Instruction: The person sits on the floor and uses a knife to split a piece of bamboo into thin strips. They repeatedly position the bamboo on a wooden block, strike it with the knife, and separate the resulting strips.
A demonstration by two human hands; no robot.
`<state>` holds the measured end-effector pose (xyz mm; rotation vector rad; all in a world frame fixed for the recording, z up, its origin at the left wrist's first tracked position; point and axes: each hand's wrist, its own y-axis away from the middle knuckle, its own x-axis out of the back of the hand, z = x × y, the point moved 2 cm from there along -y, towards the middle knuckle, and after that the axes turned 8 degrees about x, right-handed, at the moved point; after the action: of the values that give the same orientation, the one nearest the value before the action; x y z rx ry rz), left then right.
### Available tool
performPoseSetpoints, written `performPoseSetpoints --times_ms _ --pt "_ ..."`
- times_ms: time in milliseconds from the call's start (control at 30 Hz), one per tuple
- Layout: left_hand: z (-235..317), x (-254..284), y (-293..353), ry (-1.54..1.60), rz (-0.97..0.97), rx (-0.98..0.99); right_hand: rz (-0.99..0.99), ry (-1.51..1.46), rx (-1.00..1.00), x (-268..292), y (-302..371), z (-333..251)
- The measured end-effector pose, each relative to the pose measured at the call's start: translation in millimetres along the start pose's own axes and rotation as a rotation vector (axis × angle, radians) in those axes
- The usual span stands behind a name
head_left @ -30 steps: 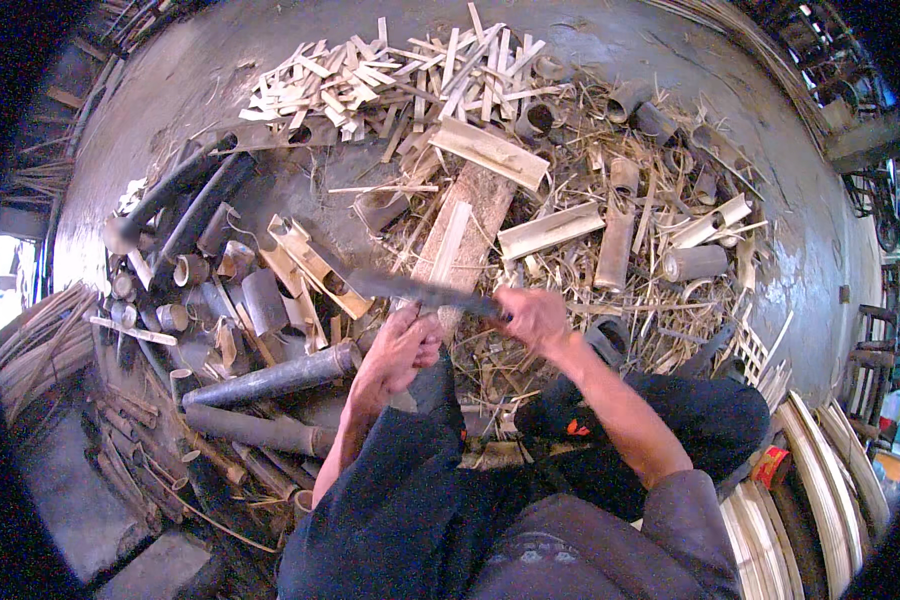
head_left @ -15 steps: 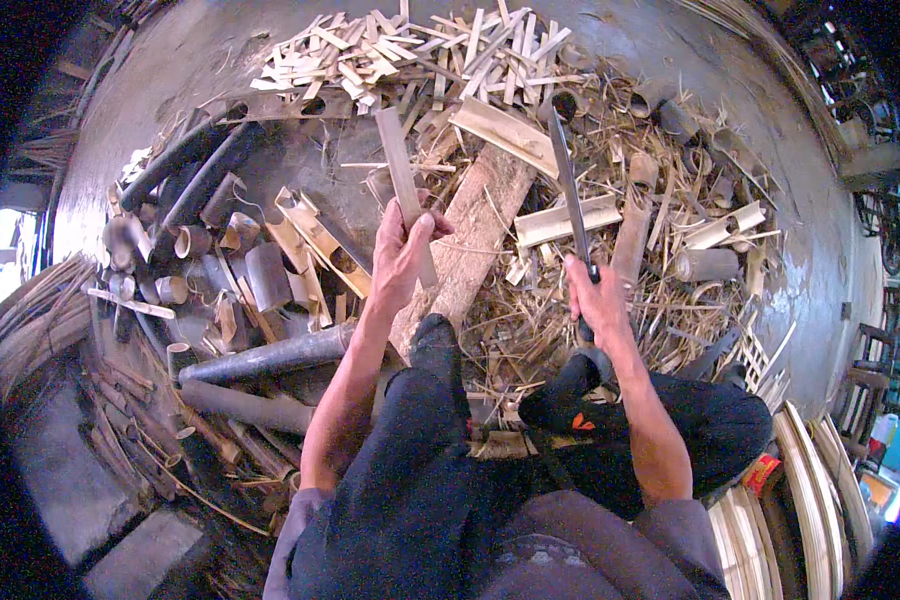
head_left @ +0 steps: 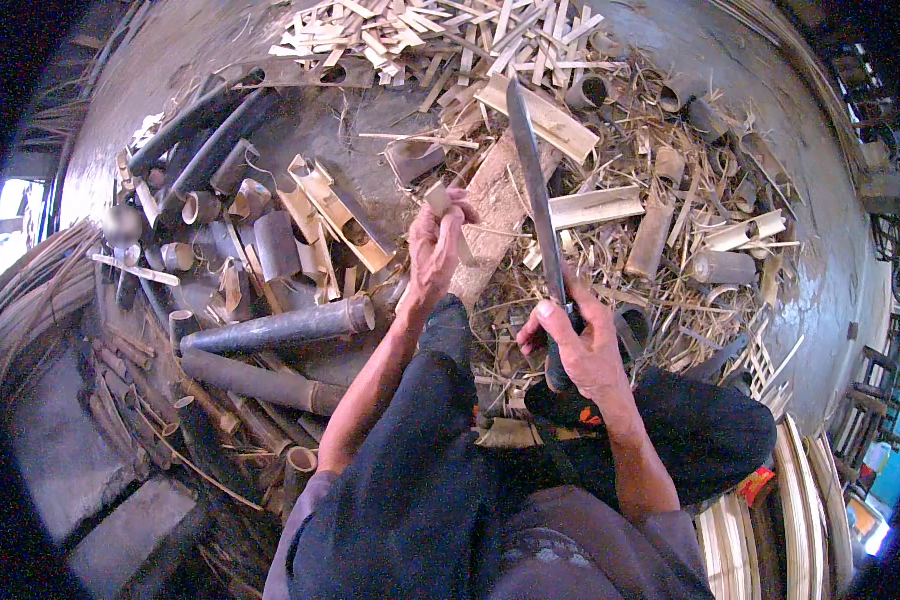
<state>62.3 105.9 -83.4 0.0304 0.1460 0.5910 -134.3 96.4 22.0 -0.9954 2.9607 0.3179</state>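
My left hand (head_left: pixel 436 248) is closed round a short bamboo slat (head_left: pixel 437 198), whose end shows above the fingers. A long plank (head_left: pixel 490 180) lies on the floor just beyond and below that hand. My right hand (head_left: pixel 582 345) grips a machete (head_left: pixel 536 170) by its dark handle. Its blade points up and away, leaning slightly left, and stands apart from the slat. Past the blade, split bamboo pieces (head_left: pixel 545 118) lie across the plank and the shavings.
Cut slats (head_left: pixel 450 25) are heaped at the far side. Bamboo tubes (head_left: pixel 280 325) and offcuts lie to the left; shavings and more tubes (head_left: pixel 651 240) cover the right. Long pale strips (head_left: pixel 805 520) stand by my right knee. Grey blocks (head_left: pixel 140 555) sit at lower left.
My left hand has turned the slat from upright to pointing mostly away, and moved slightly right. The machete has come nearer the middle, its blade now tilting left. The whole view has shifted somewhat.
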Motion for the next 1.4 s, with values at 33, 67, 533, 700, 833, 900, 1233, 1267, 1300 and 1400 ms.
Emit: performPoseSetpoints --times_ms 33,67,533,700,833,900,1233,1267,1300,1400 --pt "-5 2 4 -0.068 -0.058 0.075 -0.007 -0.034 -0.069 -3 0 -1" --pt "-10 2 4 0.002 -0.066 0.093 -0.007 -0.022 -0.094 -5 -1 -2" --pt "-30 -28 41 0.259 -0.180 0.209 0.102 -0.223 -0.348 -20 -2 12" --pt "-27 -34 42 0.193 -0.176 0.238 0.107 -0.226 -0.361 -19 -2 16" --pt "-24 -32 43 0.215 -0.153 0.292 0.092 -0.222 -0.376 -19 -1 16" --pt "-20 -34 43 0.202 -0.140 0.308 0.088 -0.223 -0.375 -18 -1 17" --pt "-13 -36 43 0.079 -0.130 0.310 0.103 -0.204 -0.356 -18 -1 16" --pt "-12 -38 43 0.099 -0.128 0.285 0.105 -0.204 -0.355 -18 -1 16" --pt "-12 -37 44 0.081 -0.115 0.321 0.105 -0.207 -0.360 -19 -1 15" --pt "-23 -38 41 0.098 -0.113 0.359 0.129 -0.204 -0.361 -21 -2 14"
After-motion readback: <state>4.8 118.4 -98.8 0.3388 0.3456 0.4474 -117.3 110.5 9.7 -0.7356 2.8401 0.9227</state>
